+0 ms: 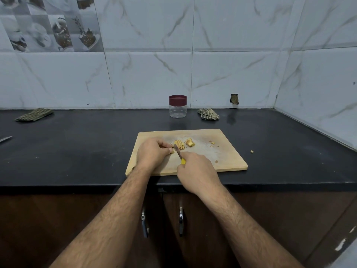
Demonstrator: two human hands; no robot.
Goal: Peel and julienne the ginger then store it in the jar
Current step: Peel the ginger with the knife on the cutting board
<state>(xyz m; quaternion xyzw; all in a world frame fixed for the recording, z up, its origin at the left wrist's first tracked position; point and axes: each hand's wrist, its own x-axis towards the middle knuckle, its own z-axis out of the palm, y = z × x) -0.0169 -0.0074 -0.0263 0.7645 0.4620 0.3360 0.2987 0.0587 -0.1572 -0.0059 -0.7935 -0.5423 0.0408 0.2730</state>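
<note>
They're in the cutting step now. On the board (222,151) at the centre of the frame, the left hand (152,154) has its fingers (164,145) curled down onto a small bit of ginger (172,151), pinning it just left of the blade. The right hand (195,169) is wrapped round the yellow handle of a knife (178,152), whose blade runs up and to the left, its tip at the slices (179,145) already fanned out. A thicker chunk (190,142) lies just right of those slices, uncut as far as I can tell. A few scraps sit further right on the board, and one crumb has landed on the dark surface (77,151) beyond its right edge.

The jar (178,106) stands above the board in the frame, near the wall, with its maroon lid on and nothing inside, so storing hasn't begun.

I'd say the pieces look like flat slices more than fine strips. The next cut calls for the left fingertips tucked back from the edge, since the piece they hold is small and close to the blade. After that the slices want stacking and cutting lengthwise, and the chunk needs doing too.
</note>
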